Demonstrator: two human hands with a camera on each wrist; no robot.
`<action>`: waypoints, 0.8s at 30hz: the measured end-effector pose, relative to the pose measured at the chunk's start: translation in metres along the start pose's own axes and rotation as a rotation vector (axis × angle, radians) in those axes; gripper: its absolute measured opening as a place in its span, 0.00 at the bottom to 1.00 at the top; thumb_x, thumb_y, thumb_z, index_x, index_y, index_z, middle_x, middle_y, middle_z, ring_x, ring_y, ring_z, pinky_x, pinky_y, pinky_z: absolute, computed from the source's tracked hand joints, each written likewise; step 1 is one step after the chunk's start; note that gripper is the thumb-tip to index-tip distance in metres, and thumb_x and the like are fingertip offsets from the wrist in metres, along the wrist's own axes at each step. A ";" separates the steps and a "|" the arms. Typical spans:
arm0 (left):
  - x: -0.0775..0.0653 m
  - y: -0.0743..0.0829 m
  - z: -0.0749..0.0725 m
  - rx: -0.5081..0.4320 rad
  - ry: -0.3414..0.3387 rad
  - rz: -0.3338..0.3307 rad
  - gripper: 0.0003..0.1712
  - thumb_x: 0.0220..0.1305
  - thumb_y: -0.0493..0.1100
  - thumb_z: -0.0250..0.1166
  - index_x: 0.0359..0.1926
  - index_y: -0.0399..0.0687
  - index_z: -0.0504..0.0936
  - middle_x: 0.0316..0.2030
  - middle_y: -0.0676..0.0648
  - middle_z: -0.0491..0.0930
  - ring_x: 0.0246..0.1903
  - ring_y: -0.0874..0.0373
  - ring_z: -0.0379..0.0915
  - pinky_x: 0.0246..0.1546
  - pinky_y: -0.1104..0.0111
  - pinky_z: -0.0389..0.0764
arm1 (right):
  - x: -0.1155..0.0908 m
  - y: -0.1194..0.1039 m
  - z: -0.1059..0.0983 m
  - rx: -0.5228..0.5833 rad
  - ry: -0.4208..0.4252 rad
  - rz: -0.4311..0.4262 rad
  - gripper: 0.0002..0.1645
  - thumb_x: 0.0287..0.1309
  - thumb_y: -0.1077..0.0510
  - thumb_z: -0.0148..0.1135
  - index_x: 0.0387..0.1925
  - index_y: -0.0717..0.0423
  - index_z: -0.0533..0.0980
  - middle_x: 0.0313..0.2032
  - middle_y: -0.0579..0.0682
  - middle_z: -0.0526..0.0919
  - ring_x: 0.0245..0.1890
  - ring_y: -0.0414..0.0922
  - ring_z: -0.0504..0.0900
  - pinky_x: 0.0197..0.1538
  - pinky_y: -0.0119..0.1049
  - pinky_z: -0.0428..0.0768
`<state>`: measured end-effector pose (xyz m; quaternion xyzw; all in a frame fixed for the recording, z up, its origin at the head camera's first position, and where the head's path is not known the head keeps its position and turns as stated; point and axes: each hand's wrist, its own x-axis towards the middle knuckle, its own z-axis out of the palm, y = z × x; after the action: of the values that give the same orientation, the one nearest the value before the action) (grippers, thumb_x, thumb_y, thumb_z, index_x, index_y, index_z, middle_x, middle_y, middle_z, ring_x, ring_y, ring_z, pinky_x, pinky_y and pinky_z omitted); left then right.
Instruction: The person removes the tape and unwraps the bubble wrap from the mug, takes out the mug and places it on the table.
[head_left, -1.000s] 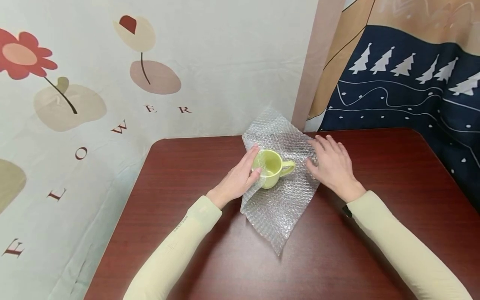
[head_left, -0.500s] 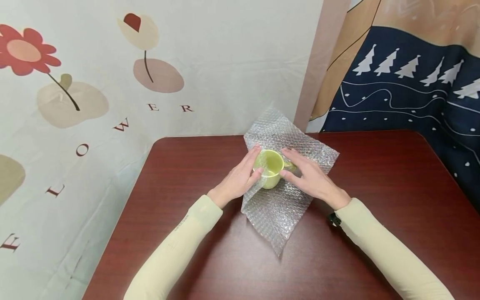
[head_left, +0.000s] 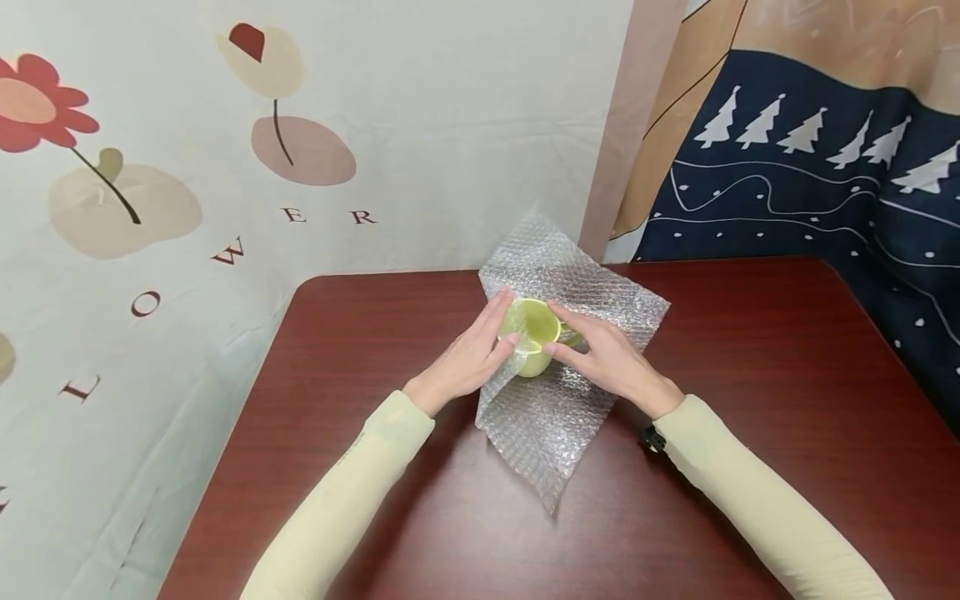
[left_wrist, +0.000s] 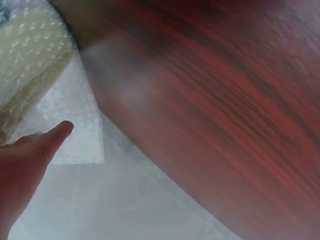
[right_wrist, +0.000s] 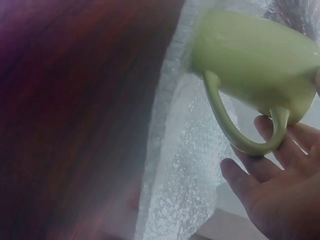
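A light green mug [head_left: 534, 365] stands on a sheet of bubble wrap [head_left: 547, 433], its left flap folded up against the mug. From the left my left hand [head_left: 467, 354] presses that flap to the mug, fingers straight and thumb near the rim. In the left wrist view, the green side [left_wrist: 32, 47] shows through the wrap. My right hand [head_left: 611, 357] touches the mug's right side, thumb and forefinger at the rim, spread to either side of the handle. The right wrist view shows the handle [right_wrist: 235, 132] with fingertips [right_wrist: 235, 172] extended beside it.
The dark red wooden table [head_left: 360, 333] carries the sheet, whose far corner reaches past the back edge. Behind stand a pale printed curtain [head_left: 450, 125] and a navy cloth with white trees [head_left: 765, 196]. A dark band [head_left: 654, 437] sits at the right wrist.
My right hand has moved left from the sheet's right corner, letting that corner show, and has come up to the mug's handle side. My left hand stays against the flap and mug.
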<state>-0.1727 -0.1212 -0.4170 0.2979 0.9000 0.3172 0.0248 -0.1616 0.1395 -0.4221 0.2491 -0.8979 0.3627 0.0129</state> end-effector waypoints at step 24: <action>-0.025 0.026 -0.004 0.115 0.152 0.023 0.49 0.63 0.57 0.72 0.79 0.48 0.63 0.81 0.46 0.53 0.79 0.50 0.49 0.71 0.50 0.67 | 0.001 -0.001 -0.005 0.025 -0.023 0.001 0.44 0.69 0.41 0.66 0.78 0.51 0.63 0.72 0.57 0.70 0.71 0.56 0.71 0.70 0.56 0.71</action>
<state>-0.1400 -0.1209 -0.4017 0.2841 0.9125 0.2871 -0.0641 -0.1628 0.1418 -0.4174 0.2531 -0.8935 0.3709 -0.0008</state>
